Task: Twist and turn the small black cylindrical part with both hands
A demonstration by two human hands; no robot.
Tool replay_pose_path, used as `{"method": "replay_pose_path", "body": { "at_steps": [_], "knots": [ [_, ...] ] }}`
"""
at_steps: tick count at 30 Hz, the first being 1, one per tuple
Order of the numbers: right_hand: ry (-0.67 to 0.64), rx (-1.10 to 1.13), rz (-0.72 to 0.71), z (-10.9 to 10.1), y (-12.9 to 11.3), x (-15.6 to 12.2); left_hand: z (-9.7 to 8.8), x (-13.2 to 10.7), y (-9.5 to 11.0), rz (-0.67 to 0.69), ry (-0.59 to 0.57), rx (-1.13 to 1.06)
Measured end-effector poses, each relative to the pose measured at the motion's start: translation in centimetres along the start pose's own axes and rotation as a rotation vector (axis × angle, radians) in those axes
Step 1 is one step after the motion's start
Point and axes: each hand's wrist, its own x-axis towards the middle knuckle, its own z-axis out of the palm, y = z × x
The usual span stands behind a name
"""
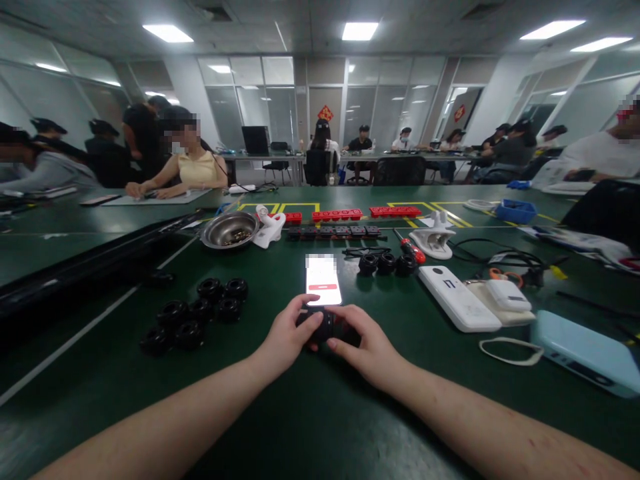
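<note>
My left hand point(287, 340) and my right hand point(367, 347) meet at the middle of the green table point(310, 427), both closed round a small black round part point(320, 325) held between their fingers. Just beyond the hands lies a phone point(323, 280) with its screen lit. To the left sits a cluster of several black rubber wheels point(197, 313). Three more black wheels point(386, 263) stand in a row right of the phone, beside a red-handled screwdriver point(411, 248).
A metal bowl point(230, 230) and a white clamp point(269, 225) sit at the back left, red and black part strips point(337, 223) behind the phone. White power banks point(457, 297) and a light-blue box point(587, 350) lie right. People sit at the surrounding tables.
</note>
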Motion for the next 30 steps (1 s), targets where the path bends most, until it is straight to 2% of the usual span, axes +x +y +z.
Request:
{"method": "replay_pose_path", "body": {
  "at_steps": [5,9,16,20,23,26,30],
  "knots": [
    [0.091,-0.04,0.14,0.1,0.1,-0.1,0.3,-0.9,0.5,0.091,0.052,-0.013],
    [0.034,-0.119,0.096,0.0,0.4,0.0,0.4,-1.3,0.6,0.153,0.023,0.064],
    [0.014,-0.055,0.062,-0.1,0.2,0.0,0.0,-0.4,-0.1,0.051,-0.044,-0.036],
    [-0.01,0.029,-0.015,-0.1,-0.1,0.0,-0.1,0.1,-0.2,-0.002,-0.073,-0.095],
    [-0.039,0.065,-0.035,-0.1,0.0,-0.2,-0.1,0.1,-0.1,-0.016,-0.062,-0.103],
    [-0.049,0.082,-0.021,-0.1,0.1,-0.3,0.1,-0.2,0.1,0.004,-0.021,-0.044],
    [0.003,0.068,0.074,0.0,-0.1,-0.4,0.2,-0.7,0.4,0.029,-0.018,-0.002]
  ]
}}
